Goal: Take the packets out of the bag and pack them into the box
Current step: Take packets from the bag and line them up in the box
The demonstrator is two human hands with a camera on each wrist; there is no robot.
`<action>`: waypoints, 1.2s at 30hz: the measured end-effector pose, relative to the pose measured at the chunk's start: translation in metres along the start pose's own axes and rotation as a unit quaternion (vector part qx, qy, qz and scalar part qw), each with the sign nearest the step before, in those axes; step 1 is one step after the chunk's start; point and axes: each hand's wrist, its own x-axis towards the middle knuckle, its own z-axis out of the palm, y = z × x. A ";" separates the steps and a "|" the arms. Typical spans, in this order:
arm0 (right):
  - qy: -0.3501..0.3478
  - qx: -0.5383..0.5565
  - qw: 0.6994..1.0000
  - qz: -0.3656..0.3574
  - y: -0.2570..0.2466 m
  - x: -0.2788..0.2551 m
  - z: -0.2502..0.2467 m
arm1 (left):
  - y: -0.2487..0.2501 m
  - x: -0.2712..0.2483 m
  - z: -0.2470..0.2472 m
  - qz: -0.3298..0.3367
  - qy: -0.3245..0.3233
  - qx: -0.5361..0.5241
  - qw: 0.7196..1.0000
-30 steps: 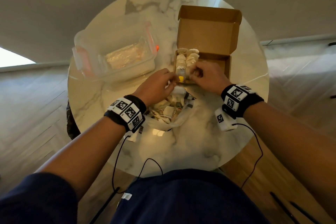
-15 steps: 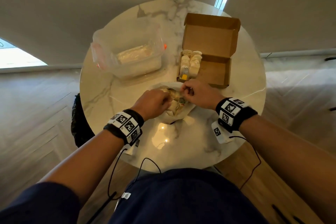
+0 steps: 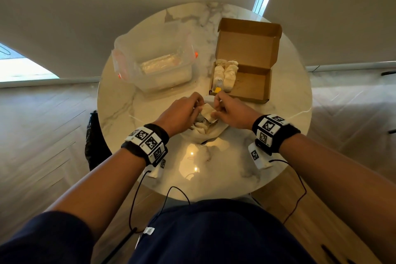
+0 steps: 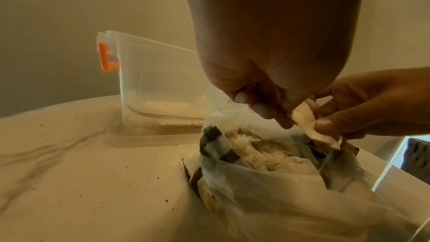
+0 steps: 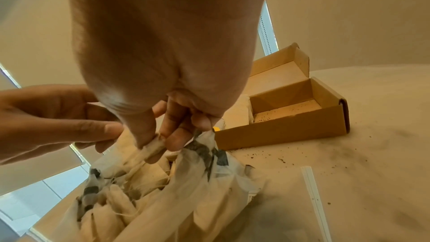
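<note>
Two hands meet above the bag (image 3: pixel 211 133): left hand (image 3: pixel 179 112) and right hand (image 3: pixel 232 113) both pinch one packet (image 3: pixel 208 111); no writing legible.

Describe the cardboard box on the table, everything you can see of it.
The cardboard box is plain brown corrugated card, a shallow mailer type with its hinged lid standing open at the far side. It sits on the round marble table, right of the clear plastic container and just beyond the bag. Pale packets fill its left end in two rows; the rest of its floor is bare, with dark crumbs. Neither hand touches it.
</note>
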 end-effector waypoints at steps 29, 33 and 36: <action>0.105 -0.022 0.994 -0.037 0.007 0.004 -0.012 | -0.013 0.004 0.012 -0.013 -0.123 0.070 0.990; 0.095 -0.023 0.995 -0.026 0.012 0.007 -0.010 | -0.014 0.003 0.011 -0.005 -0.170 0.090 0.981; 0.086 -0.019 0.996 -0.017 0.017 0.009 -0.007 | -0.014 0.003 0.010 -0.008 -0.185 0.072 0.980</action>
